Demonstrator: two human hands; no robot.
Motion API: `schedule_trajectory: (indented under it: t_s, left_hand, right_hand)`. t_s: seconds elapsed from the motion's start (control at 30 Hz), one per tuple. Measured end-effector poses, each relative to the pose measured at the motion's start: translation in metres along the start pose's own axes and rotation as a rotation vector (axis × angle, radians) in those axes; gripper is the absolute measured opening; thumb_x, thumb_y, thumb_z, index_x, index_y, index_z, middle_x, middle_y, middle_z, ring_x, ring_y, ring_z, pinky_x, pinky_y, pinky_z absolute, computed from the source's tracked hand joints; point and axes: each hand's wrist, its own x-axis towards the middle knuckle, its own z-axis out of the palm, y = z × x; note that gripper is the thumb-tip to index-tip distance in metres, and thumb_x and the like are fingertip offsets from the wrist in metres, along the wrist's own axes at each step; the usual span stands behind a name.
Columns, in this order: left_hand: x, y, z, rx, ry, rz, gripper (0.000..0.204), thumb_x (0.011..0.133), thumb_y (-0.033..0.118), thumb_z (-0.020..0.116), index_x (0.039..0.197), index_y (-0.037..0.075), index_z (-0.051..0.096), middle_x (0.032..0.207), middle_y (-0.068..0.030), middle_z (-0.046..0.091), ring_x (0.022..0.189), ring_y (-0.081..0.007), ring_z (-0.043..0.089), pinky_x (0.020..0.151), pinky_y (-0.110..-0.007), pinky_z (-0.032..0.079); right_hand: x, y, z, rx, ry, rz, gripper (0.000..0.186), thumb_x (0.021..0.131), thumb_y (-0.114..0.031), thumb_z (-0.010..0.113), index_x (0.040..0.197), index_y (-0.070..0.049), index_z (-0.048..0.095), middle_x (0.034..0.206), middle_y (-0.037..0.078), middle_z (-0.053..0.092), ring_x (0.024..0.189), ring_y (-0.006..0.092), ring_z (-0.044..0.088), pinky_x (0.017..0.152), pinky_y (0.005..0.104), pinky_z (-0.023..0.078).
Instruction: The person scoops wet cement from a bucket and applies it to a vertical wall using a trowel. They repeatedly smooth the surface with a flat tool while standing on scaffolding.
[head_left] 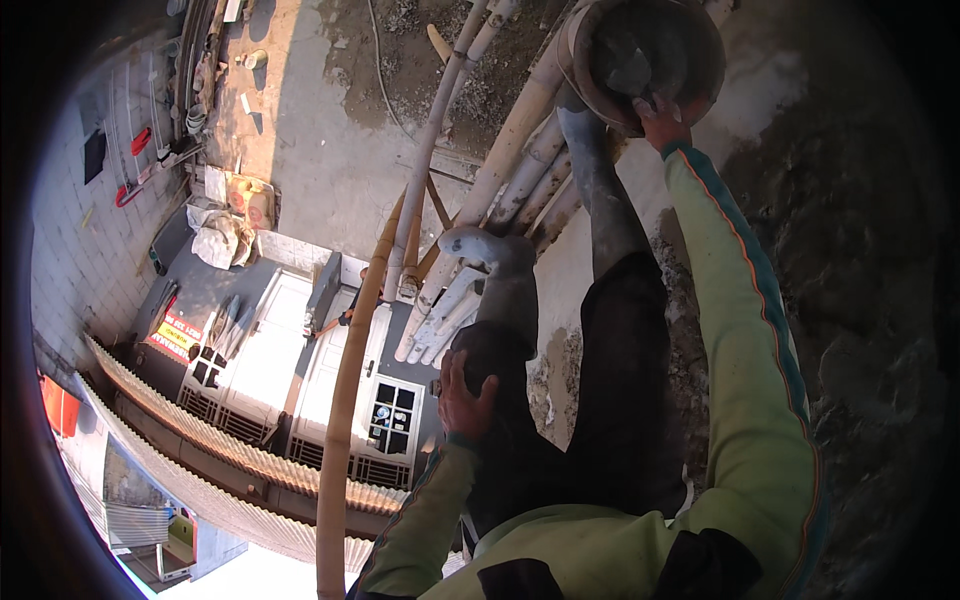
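Note:
My right arm reaches far forward to a round, mud-stained bucket [705,55]. My right hand [663,122] is over its near rim, the fingers closed and pointing inside. Just beyond them a flat grey blade like that of a trowel [628,74] shows in the dark bucket; its handle is hidden by the hand. My left hand [466,396] rests on my left knee with its fingers spread, holding nothing. My grey rubber boots [605,190] are against the bundle of bamboo poles [515,130] left of the bucket.
An upright bamboo pole [352,400] stands close to my left arm. Wet grey ground [840,260] spreads on the right. A building with white doors [265,330] and a corrugated roof edge [230,450] lies to the left, with sacks [225,235] by its wall.

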Motion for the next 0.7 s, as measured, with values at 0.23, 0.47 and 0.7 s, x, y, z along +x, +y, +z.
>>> schedule_trajectory:
  t_s: [0.23,0.47,0.7]
  left_hand:
    - [-0.002,-0.018,0.001,0.032,0.033,0.045,0.064,0.081,0.033,0.070,0.134,0.007,0.047,0.144,-0.0230,0.042,0.134,-0.0393,0.040,0.108,-0.047,0.035]
    - [-0.007,-0.009,-0.015,0.046,0.039,0.163,0.060,0.081,0.031,0.069,0.128,0.000,0.050,0.136,-0.0254,0.047,0.130,-0.0407,0.042,0.108,-0.047,0.035]
    - [0.015,-0.017,-0.023,0.040,0.000,0.219,0.058,0.081,0.030,0.069,0.126,-0.002,0.052,0.131,-0.0250,0.050,0.125,-0.0407,0.046,0.106,-0.047,0.036]
  right_hand:
    - [-0.086,-0.033,-0.082,0.198,0.077,0.228,0.059,0.088,-0.058,0.051,0.130,-0.017,0.056,0.126,0.016,0.059,0.118,0.0369,0.054,0.101,0.0466,0.042]
    - [-0.231,-0.049,-0.305,0.511,0.280,-0.219,0.022,0.095,-0.032,0.058,0.094,-0.010,0.060,0.066,0.003,0.056,0.063,0.0203,0.058,0.061,0.0351,0.047]
    - [-0.294,0.169,-0.362,1.225,0.346,0.774,0.025,0.099,-0.029,0.051,0.082,-0.010,0.050,0.065,-0.001,0.048,0.054,0.0117,0.047,0.049,0.0273,0.038]
